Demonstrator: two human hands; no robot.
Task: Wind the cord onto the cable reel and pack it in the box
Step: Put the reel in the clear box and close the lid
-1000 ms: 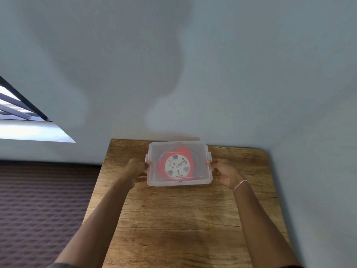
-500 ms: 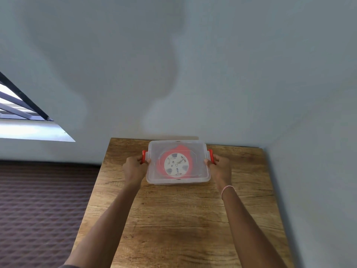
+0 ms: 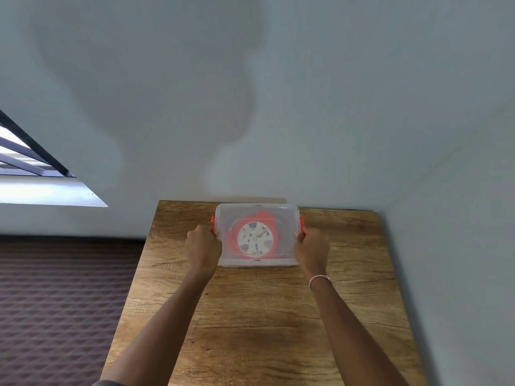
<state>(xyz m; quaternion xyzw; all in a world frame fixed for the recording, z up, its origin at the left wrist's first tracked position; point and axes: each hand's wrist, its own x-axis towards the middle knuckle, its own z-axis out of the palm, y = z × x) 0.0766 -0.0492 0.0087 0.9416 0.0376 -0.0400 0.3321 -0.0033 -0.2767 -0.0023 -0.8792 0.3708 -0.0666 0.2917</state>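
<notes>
Head view: a clear box (image 3: 287, 218) is seen lying on the table (image 3: 264, 316), directly between the two hands and up against the wall (image 3: 278, 93) beyond them. Its long axis is laid from hand to hand, parallel to the far table edge, and its lid is in place on top.

The left hand (image 3: 202, 246) is clenched round the left end of the box, with the fingers curled at the red latch (image 3: 213, 224) there. The right hand (image 3: 310, 247) is clenched in the same way round the right end, its fingers at the other latch (image 3: 302, 226). Both latches are seen standing upright against the box ends; whether they are snapped fully shut cannot be told.

The reel (image 3: 255, 240) is seen through the cloudy lid, midway between the hands, laid flat with its round white face turned upward and a red body showing around it. The cord cannot be told apart from the red body through the lid.

A bracelet (image 3: 319, 280) is worn on the right wrist. Well to the outside of the left hand, a dark patterned floor (image 3: 61, 302) and a barred window (image 3: 25, 162) are seen.
</notes>
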